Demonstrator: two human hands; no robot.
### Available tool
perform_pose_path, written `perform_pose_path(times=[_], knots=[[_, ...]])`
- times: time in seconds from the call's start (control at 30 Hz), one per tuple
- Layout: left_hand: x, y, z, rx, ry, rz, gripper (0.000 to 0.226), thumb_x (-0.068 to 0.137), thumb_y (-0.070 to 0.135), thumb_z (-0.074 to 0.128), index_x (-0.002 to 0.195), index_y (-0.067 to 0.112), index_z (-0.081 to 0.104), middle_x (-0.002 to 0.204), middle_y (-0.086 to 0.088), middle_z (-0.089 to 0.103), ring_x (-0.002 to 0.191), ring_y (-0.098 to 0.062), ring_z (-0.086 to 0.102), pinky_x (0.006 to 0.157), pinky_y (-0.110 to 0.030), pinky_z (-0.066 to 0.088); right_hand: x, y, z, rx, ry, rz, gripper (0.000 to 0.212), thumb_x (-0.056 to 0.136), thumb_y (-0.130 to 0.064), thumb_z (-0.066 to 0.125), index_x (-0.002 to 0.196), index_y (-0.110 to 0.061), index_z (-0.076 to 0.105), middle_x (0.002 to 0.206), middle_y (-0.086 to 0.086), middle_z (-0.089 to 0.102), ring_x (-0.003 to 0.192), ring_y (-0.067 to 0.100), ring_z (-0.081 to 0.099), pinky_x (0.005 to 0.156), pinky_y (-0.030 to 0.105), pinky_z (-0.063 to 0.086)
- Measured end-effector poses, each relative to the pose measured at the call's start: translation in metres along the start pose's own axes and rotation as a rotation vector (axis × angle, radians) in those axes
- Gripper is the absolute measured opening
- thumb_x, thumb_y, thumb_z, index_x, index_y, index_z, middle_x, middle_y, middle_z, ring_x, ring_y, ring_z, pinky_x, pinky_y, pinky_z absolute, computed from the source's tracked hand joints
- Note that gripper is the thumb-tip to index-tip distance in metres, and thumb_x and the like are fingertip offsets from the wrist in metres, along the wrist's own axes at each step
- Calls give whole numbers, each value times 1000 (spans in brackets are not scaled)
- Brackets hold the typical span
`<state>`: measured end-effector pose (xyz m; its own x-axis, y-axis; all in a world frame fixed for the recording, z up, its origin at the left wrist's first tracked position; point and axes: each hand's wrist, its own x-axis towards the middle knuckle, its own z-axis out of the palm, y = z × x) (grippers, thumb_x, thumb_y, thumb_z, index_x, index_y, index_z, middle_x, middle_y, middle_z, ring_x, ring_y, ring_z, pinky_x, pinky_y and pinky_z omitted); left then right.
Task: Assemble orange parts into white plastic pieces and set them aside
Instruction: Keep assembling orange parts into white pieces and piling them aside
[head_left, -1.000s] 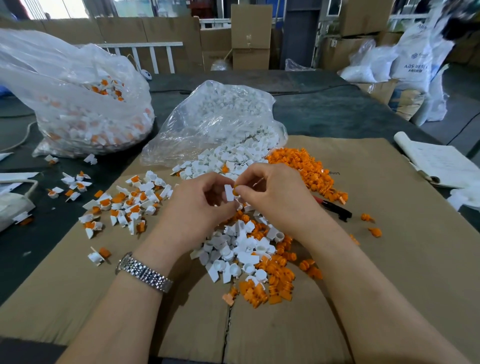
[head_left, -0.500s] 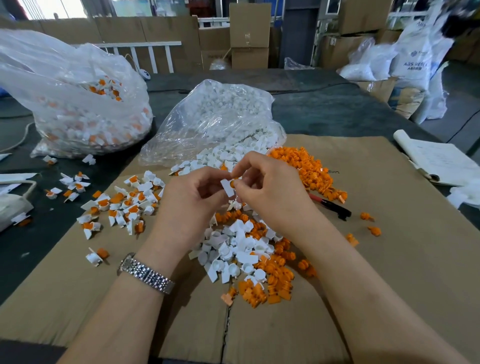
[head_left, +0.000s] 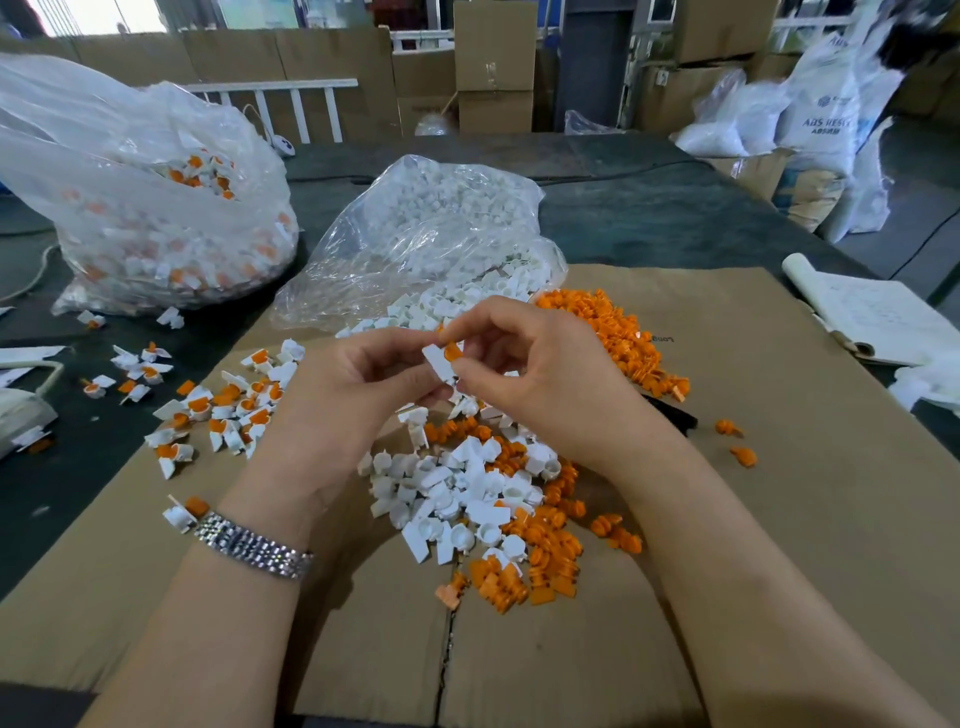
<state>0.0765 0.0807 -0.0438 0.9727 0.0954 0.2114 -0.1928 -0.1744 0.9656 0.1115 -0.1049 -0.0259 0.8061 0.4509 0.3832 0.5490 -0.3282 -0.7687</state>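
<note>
My left hand (head_left: 358, 395) pinches a white piece (head_left: 439, 364) by its lower end, fingers closed. Its long axis runs from 11 to 5 o'clock, above the loose pile (head_left: 483, 488). My right hand (head_left: 524, 374) pinches an orange part (head_left: 453, 352), pressing it against the piece. Both seem light, stiff and slick, best gripped at the edges. Finished ones (head_left: 218, 410) lie at 9 o'clock.

A single wide-angle view comes from the person's head, facing forward and down over both forearms onto a cardboard sheet (head_left: 779, 467) on the near part of the table. It sits close above the two hands, which meet at the centre. Its upper edge reaches stacked cardboard boxes (head_left: 493, 62) far across the room.
</note>
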Motion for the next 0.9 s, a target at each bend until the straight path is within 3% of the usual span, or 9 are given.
perform_pose_path(times=[0.13,0.23,0.3,0.37,0.77,0.9], knots=[[1,2,-2,-246,-23,-58,20,85,9,76,103,18,81,100,-13,79,94,-30,76,81,-27,60,0,2,-1,-4,36,-31,19,91,-12,72,108,-19,69,87,-3,66,82,15,67,79,35,57],[1,5,0,-371,-42,-92,15,77,8,82,91,13,80,94,-17,77,92,-34,76,79,-29,60,0,3,0,-65,90,-76,18,90,-12,73,107,-17,70,86,-5,66,81,11,66,78,31,56],[0,7,1,-349,-18,-86,22,70,14,91,88,11,78,90,-16,77,89,-33,77,77,-28,60,0,3,1,-104,112,-103,18,89,-13,74,107,-15,70,86,-5,67,82,9,65,78,28,55],[0,7,3,-313,19,-84,24,69,19,86,88,8,75,88,-16,78,85,-31,77,73,-26,60,0,3,4,-155,117,-125,19,88,-13,75,106,-15,70,87,-5,67,82,8,65,77,26,55],[1,4,5,-316,62,-188,22,65,13,83,81,1,75,83,-17,77,79,-28,78,67,-21,59,0,2,8,-277,81,-136,20,90,-14,73,109,-20,70,89,-8,65,82,8,61,77,26,53],[2,5,4,-399,61,-224,17,67,11,81,81,3,75,90,-17,78,80,-25,78,63,-20,58,3,7,-2,-308,92,4,31,91,-27,73,119,-22,62,101,-9,64,89,4,60,81,24,53]])
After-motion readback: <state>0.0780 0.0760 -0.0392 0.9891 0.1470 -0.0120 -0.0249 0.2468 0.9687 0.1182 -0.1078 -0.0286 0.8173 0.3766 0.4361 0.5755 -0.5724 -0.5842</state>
